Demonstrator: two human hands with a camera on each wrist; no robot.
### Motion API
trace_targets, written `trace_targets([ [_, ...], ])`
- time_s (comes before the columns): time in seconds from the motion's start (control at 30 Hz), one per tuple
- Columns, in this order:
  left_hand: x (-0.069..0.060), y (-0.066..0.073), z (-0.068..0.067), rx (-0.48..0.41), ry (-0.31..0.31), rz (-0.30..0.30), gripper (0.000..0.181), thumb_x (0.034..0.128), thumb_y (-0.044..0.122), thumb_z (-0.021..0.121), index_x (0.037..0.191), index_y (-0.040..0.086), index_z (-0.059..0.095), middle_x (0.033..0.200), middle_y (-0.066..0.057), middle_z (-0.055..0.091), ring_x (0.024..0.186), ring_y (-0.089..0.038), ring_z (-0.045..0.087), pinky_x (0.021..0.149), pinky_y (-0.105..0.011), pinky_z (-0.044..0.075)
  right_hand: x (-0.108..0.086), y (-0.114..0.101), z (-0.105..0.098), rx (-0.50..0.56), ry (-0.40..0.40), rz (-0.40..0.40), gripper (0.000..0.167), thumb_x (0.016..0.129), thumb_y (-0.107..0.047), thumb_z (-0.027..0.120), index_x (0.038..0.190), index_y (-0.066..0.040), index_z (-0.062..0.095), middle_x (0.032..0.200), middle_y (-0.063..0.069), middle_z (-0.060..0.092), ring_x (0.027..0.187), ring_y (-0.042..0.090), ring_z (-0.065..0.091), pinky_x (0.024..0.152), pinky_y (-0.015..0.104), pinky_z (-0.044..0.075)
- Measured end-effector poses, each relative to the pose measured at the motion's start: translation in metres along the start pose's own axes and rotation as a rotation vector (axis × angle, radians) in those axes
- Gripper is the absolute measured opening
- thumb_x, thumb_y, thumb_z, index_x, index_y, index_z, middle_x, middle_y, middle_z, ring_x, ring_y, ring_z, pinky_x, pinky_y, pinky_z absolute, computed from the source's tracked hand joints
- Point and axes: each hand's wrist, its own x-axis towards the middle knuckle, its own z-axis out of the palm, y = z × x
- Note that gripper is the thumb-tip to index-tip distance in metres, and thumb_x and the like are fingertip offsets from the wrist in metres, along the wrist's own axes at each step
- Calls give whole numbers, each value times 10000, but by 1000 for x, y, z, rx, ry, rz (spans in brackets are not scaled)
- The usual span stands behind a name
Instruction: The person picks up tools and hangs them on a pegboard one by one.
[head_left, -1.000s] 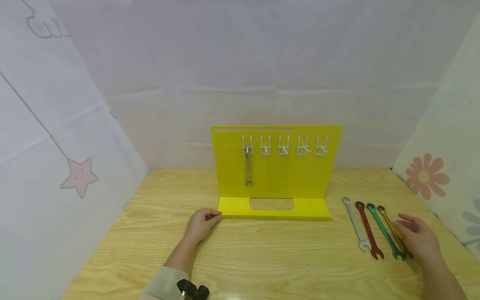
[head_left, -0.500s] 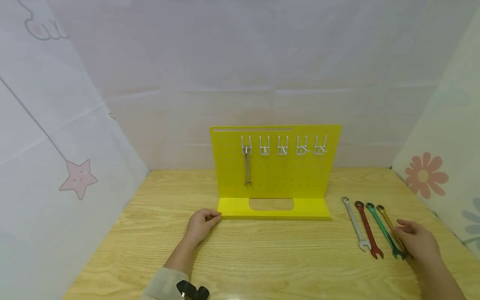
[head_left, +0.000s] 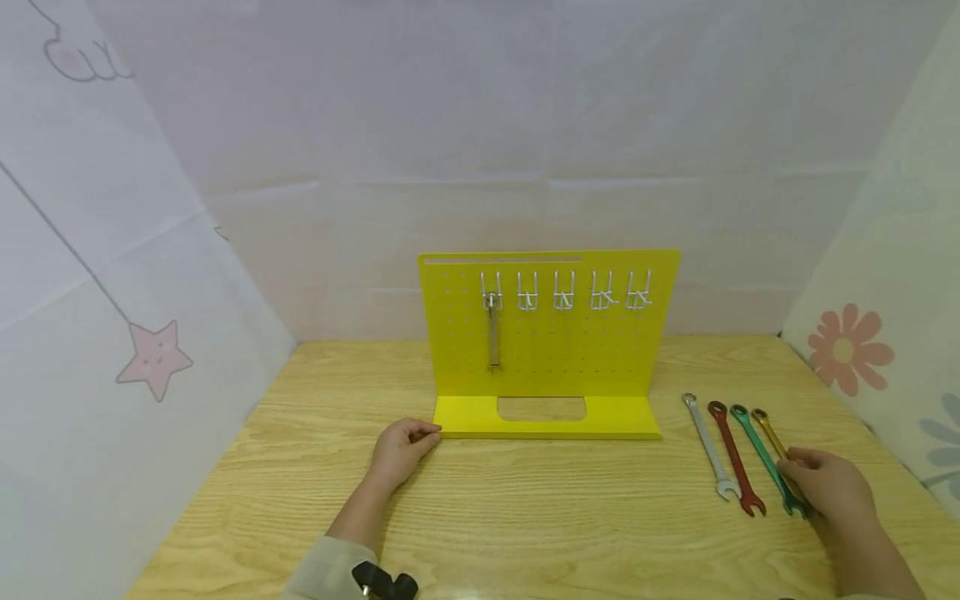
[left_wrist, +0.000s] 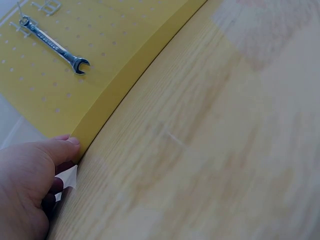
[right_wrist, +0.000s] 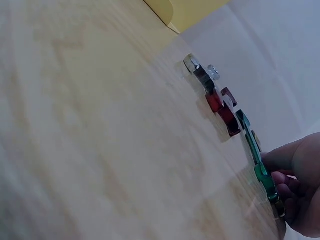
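My left hand (head_left: 401,454) pinches the front left corner of the yellow pegboard's base (head_left: 468,414); the left wrist view shows the thumb on its edge. On the pegboard's leftmost hook hangs a silver wrench (head_left: 493,337). At the right, my right hand (head_left: 836,492) has thumb and fingers round the shaft of the gold wrench (head_left: 768,429), whose lower part is hidden. Left of it lie a green wrench (head_left: 763,452), a red wrench (head_left: 733,454) and another silver wrench (head_left: 707,446). In the right wrist view the green wrench (right_wrist: 251,142) partly hides the gold one.
Four more white hooks (head_left: 564,296) on the pegboard hold nothing. The wooden table (head_left: 525,517) runs back to a pale cloth (head_left: 487,125), with cloth sides at left and right.
My right hand has moved slightly left onto the gold wrench, and its thumb and fingers have closed round the shaft. My left hand stays at the pegboard's corner.
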Motion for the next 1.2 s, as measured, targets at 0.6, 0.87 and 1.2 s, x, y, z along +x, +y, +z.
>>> trace_targets([
  [0.6, -1, -1, 0, 3, 8, -1, 101, 891, 165, 721, 970, 132, 773, 1008, -36, 707, 838, -126, 568, 752, -290, 459, -4, -14, 8, 31, 110, 19, 504, 983, -222, 513, 1329, 141, 460, 1199, 362, 580, 1042, 530, 530, 840, 580, 423],
  [0.87, 0, -1, 0, -3, 5, 2, 104, 892, 169, 721, 974, 134, 774, 1000, -29, 709, 821, -118, 561, 734, -277, 455, -1, -8, 11, 127, 161, 25, 510, 988, -241, 511, 1342, 124, 477, 1190, 338, 596, 1021, 460, 565, 799, 491, 448],
  [1.2, 0, -3, 0, -4, 10, 6, 97, 888, 168, 724, 965, 139, 775, 1006, -34, 705, 820, -119, 560, 729, -272, 454, 2, -7, 15, 393, 190, 141, 582, 1001, -284, 479, 1473, 32, 353, 1480, 328, 359, 1135, 358, 490, 768, 231, 505],
])
